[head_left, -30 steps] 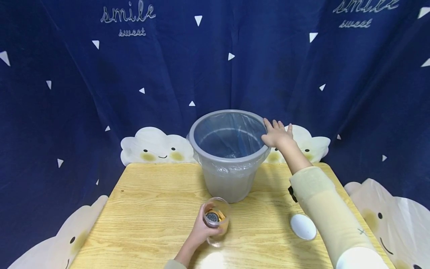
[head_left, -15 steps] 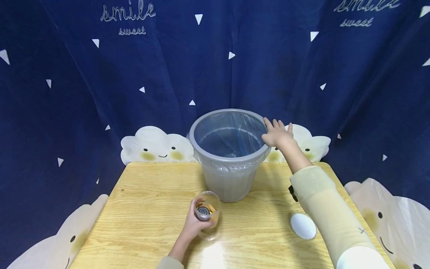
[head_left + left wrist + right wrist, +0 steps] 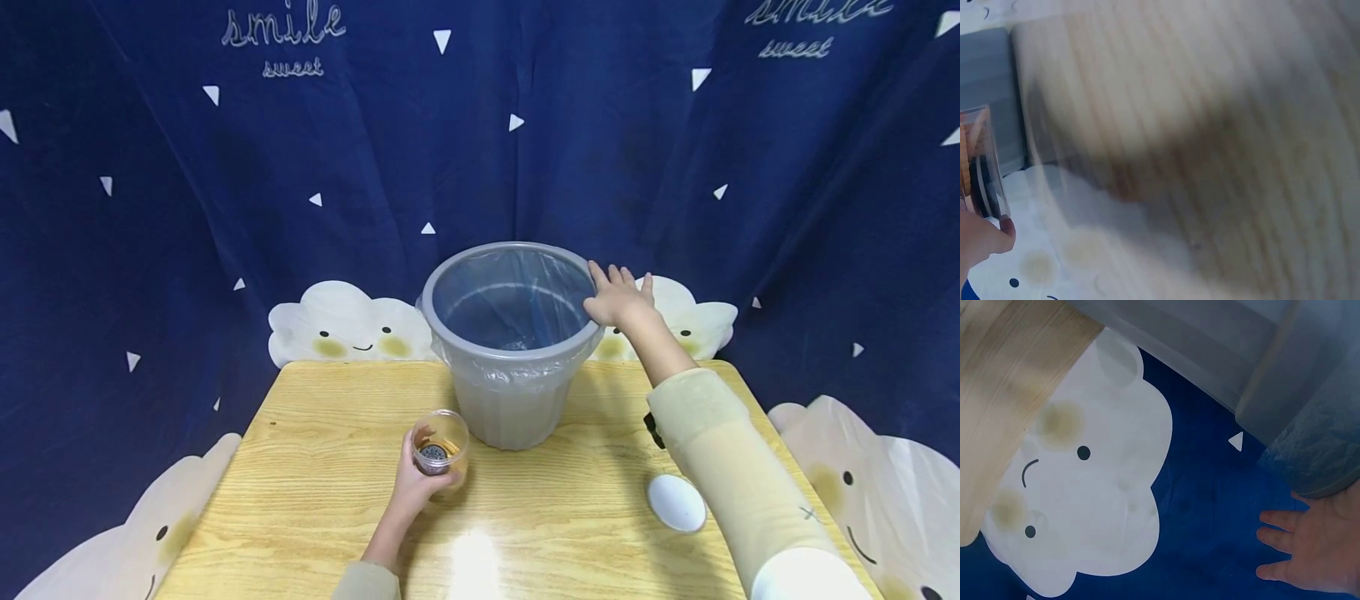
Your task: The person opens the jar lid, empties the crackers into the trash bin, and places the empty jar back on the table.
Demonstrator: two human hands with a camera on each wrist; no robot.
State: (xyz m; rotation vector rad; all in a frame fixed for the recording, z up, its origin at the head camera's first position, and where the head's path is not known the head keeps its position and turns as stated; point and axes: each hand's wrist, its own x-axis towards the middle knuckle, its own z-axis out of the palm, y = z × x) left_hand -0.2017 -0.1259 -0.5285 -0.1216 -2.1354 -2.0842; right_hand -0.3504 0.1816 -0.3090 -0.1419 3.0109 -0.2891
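My left hand [image 3: 412, 483] grips a clear plastic jar [image 3: 459, 442] above the table, fingers and thumb curled round its side. Through the open top a dark round sandwich cookie [image 3: 432, 457] and some orange-brown biscuits show. In the left wrist view the jar [image 3: 994, 156] is at the left edge, partly cut off. At the back of the table stands a grey trash bin [image 3: 510, 412], with a clear liner bag folded over its rim. My right hand [image 3: 621, 302] rests on the right side of that rim, its fingers straight and spread.
A white round lid [image 3: 677, 503] lies on the wooden table [image 3: 337, 467] beside my right forearm. Behind the table hangs a dark blue curtain [image 3: 360, 167] with white triangles and cloud faces. A small black object [image 3: 654, 431] shows at the right sleeve.
My left hand has moved left and a little away from me with the jar. The right hand has stayed on the bin's rim.
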